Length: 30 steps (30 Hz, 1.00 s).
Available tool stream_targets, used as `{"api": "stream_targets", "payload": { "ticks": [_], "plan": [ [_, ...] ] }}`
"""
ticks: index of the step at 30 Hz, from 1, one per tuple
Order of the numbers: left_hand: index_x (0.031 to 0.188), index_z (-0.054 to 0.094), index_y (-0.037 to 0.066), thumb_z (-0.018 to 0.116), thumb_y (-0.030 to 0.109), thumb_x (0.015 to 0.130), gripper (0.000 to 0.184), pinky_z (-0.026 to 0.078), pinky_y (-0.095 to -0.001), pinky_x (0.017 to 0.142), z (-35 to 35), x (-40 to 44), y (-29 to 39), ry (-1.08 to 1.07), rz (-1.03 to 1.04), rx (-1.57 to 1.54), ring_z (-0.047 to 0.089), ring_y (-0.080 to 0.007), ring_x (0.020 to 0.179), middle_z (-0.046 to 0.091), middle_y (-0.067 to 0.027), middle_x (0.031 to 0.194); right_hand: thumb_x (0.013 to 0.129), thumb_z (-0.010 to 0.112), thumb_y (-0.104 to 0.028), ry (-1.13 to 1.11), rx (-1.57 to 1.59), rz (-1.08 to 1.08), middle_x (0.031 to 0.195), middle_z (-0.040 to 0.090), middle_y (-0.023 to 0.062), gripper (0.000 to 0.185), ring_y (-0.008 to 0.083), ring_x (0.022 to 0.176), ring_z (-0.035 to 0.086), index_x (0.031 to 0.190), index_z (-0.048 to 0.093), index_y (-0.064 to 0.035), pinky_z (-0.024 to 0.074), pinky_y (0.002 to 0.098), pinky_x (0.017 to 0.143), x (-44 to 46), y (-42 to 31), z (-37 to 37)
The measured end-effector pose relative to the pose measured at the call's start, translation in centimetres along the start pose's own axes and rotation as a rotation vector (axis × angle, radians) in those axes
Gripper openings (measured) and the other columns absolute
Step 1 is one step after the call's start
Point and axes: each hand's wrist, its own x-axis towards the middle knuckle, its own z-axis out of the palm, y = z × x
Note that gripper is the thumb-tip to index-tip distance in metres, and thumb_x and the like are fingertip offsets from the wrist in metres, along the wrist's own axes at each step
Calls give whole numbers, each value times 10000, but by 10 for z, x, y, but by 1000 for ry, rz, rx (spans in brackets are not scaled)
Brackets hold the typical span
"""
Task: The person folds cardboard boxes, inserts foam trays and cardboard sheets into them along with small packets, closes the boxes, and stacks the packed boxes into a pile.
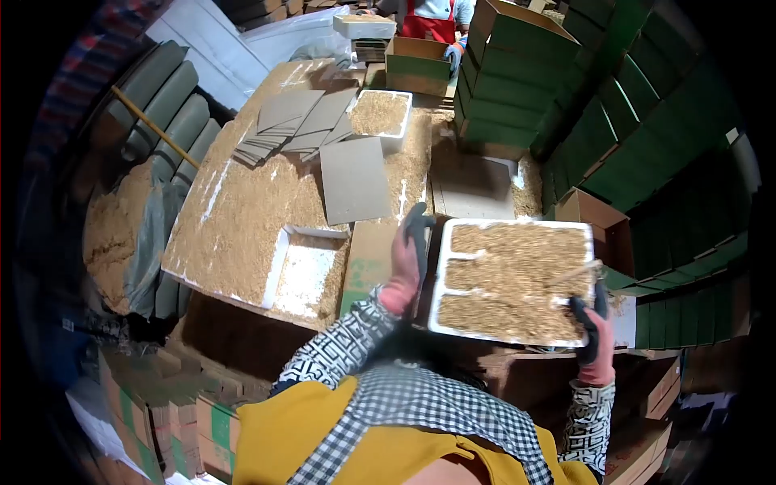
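Observation:
A white foam tray (437, 311) filled with tan sawdust-like grains lies in front of me, over what looks like a dark box opening. My right hand (596, 330), in a grey and pink glove, grips its right rim with the thumb on top. A short wooden stick (575, 275), blurred, lies across the grains by that hand. My left hand (411, 255), gloved too, stands along the tray's left side with fingers stretched upward, against the brown box edge; a narrow gap parts it from the tray. Left of it is a green-printed cardboard box (368, 259).
Grey cardboard sheets (354, 182) lie on the grain-covered table (234, 210). Another filled white tray (394, 144) sits farther back, near a white-walled recess (276, 267). Stacked green boxes (505, 89) rise at right. A person (432, 24) works behind an open box (416, 73).

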Motion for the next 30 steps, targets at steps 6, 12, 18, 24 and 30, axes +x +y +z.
{"api": "stream_targets", "payload": {
  "ticks": [6,12,18,24,30],
  "plan": [
    [1345,365,-53,750,414,747,850,391,-440,1010,-133,123,-43,538,-67,820,479,-405,1192,474,-260,1308,900,579,-197,-172,471,558,1187,587,132,569,230,1070,572,1373,354,25,442,315,919,46,-5,96],
    [1106,604,-43,723,169,763,421,489,-407,811,-213,180,-108,244,4,835,653,-309,949,684,-187,1007,790,653,-146,227,-186,95,1212,536,259,556,418,1112,531,1285,459,19,426,410,995,43,-27,111],
    [1146,624,75,652,119,786,364,479,-370,832,-224,170,0,469,401,1364,627,-298,973,669,-116,1070,793,661,-277,244,-129,964,1049,679,133,397,269,981,652,1137,619,-84,507,372,846,-18,128,49],
    [1066,620,16,646,49,767,303,458,-371,840,-116,111,59,15,557,1141,585,-319,936,612,-149,1000,786,530,-162,-137,-748,516,865,655,156,172,333,846,635,898,626,-74,509,413,733,-71,272,101],
    [1039,628,-19,637,-16,780,259,456,-317,826,-49,18,85,80,510,1054,596,-262,899,616,-123,969,761,617,-207,68,-690,364,759,649,132,142,330,722,634,815,615,-77,492,431,620,-75,246,40]
  ]
}}
